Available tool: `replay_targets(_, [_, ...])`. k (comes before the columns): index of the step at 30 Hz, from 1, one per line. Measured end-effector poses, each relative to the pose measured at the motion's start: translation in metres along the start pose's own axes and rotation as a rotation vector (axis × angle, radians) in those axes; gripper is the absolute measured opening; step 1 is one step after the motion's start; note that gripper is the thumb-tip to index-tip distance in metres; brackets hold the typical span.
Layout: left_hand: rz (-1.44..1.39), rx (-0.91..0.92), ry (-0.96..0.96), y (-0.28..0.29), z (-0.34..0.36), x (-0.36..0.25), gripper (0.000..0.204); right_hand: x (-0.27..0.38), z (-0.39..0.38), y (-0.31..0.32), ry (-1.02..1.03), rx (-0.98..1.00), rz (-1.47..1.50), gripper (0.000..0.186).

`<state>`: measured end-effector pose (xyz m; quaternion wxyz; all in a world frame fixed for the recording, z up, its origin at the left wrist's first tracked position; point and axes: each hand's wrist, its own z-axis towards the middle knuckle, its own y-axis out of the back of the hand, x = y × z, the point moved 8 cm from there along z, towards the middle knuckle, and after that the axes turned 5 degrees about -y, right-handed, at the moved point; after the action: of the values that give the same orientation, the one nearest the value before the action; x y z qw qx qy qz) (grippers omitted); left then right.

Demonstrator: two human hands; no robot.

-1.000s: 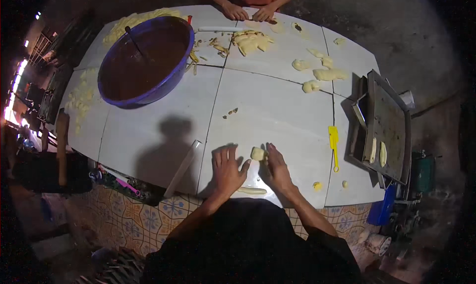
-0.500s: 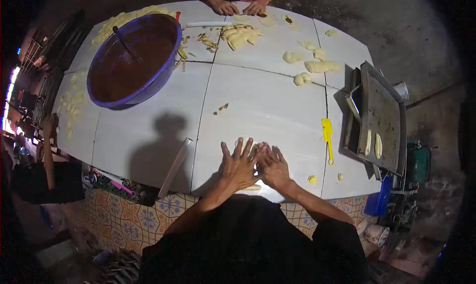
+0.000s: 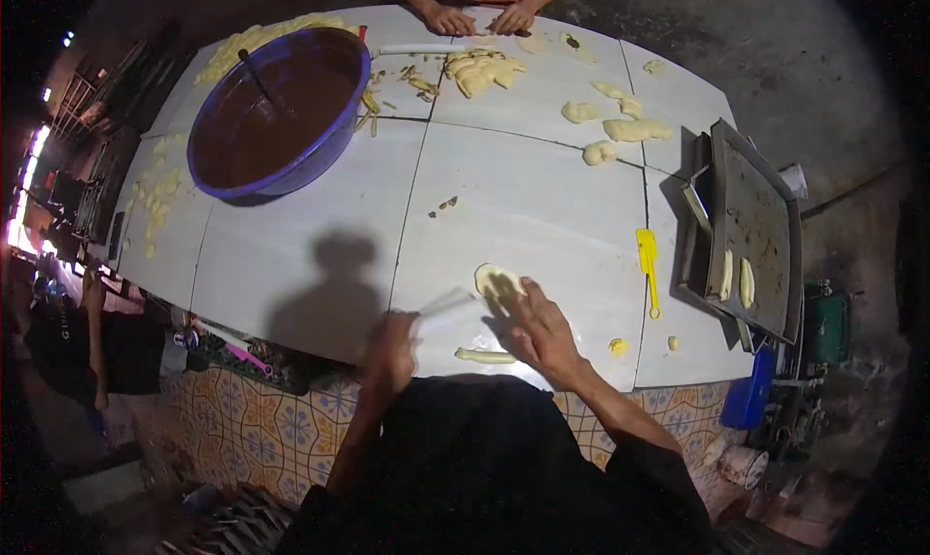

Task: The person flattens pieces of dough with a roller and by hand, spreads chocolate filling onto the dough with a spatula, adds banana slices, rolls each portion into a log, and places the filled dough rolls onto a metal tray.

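A flattened disc of pale dough (image 3: 492, 281) lies on the white tiled table (image 3: 523, 197) near its front edge. My right hand (image 3: 539, 329) rests just below the disc, fingers spread and fingertips touching it. My left hand (image 3: 391, 350), blurred, is closed around the end of a white stick (image 3: 441, 302) that points toward the disc. A thin strip of dough (image 3: 483, 356) lies between my two hands.
A big blue bowl (image 3: 329, 153) of brown liquid stands at the back left. A yellow spatula (image 3: 647, 264) lies right of the disc, beside a metal tray (image 3: 765, 216) with dough pieces. Another person's hands (image 3: 480, 17) work by a dough pile (image 3: 480, 71). Dough lumps (image 3: 620, 129) lie at the back right.
My hands, pressed together on the dough before, have parted. The dough now lies flattened. My left hand has picked up the white stick that lay to the left.
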<state>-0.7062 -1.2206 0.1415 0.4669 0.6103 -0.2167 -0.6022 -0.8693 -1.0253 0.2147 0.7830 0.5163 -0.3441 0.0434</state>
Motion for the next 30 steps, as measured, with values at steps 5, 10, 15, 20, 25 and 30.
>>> replay_targets(5, [0.077, -0.139, -0.355, -0.003, 0.095, -0.088, 0.032, -0.013, 0.028, 0.004, -0.048, -0.187, -0.075, 0.040])
replay_targets(10, [0.297, -0.140, -0.290, -0.013, 0.086, -0.093, 0.026, -0.037, 0.006, -0.019, -0.074, -0.205, -0.148, 0.033])
replay_targets(15, [0.097, -0.028, -0.231, -0.023, 0.055, -0.071, 0.039, -0.031, -0.015, -0.018, -0.088, -0.037, 0.058, 0.032])
replay_targets(20, [0.360, -0.003, -0.150, -0.028, 0.107, -0.073, 0.059, -0.054, 0.029, -0.016, -0.188, -0.106, -0.282, 0.028])
replay_targets(25, [0.481, -0.032, -0.013, -0.033, 0.200, -0.057, 0.062, -0.098, 0.073, 0.000, -0.381, -0.179, -0.399, 0.034])
replay_targets(30, [0.515, -0.148, 0.041, -0.030, 0.259, -0.030, 0.061, -0.111, 0.113, 0.023, -0.478, -0.171, -0.345, 0.031])
